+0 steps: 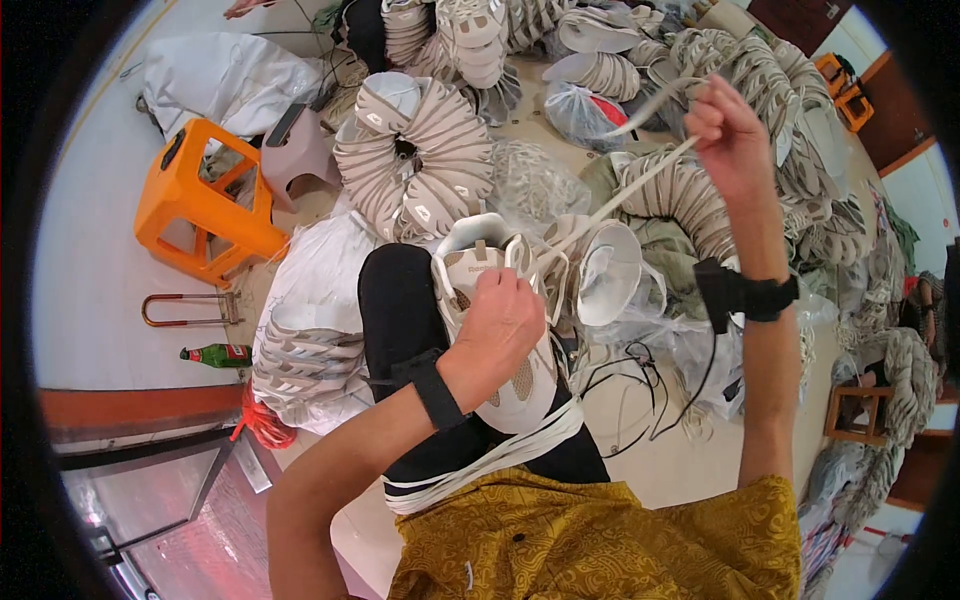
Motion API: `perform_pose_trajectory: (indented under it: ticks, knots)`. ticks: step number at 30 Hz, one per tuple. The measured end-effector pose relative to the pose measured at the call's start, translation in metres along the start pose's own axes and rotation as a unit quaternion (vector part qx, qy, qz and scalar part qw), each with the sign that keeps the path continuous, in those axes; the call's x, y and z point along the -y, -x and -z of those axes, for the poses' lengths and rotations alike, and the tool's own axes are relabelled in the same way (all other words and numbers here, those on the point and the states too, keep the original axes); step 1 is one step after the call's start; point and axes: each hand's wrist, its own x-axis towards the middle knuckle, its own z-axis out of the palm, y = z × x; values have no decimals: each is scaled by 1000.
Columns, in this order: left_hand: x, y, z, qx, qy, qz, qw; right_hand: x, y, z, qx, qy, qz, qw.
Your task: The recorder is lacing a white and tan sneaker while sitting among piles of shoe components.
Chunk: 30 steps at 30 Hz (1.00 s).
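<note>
A white and beige shoe upper (520, 390) rests on my black-trousered leg. My left hand (497, 322) is closed over its lacing area, fingers pinched together; what exactly sits between them is hidden. Up to the right, my right hand (727, 130) grips a flat cream shoelace (640, 185), which runs taut down to the upper, its loose end curling out beside the hand. Across my lap lies a bundle of white laces (490, 458). Another white upper (608, 275) stands just right of the one on my leg.
Ring-shaped stacks of shoe uppers (365, 165) cover the floor ahead and right. At left stand an orange stool (205, 200), a grey stool (298, 155) and a green bottle (218, 355). Black cables (640, 375) lie right of my leg, near clear plastic bags (580, 115).
</note>
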Motion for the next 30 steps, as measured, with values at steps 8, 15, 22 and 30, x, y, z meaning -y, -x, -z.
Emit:
perform_pose_trajectory:
  ticks: [8, 15, 22, 30]
  knots:
    - [15, 0, 3, -107, 125, -91, 982, 42, 34, 69, -180, 65, 47, 980]
    - [37, 35, 56, 121, 656, 139, 731, 71, 57, 118, -154, -23, 23, 988]
    - [146, 132, 106, -342, 827, 121, 430, 178, 126, 194, -294, 93, 112, 945]
    - [304, 290, 83, -521, 775, 163, 318, 241, 225, 257, -294, 134, 104, 941]
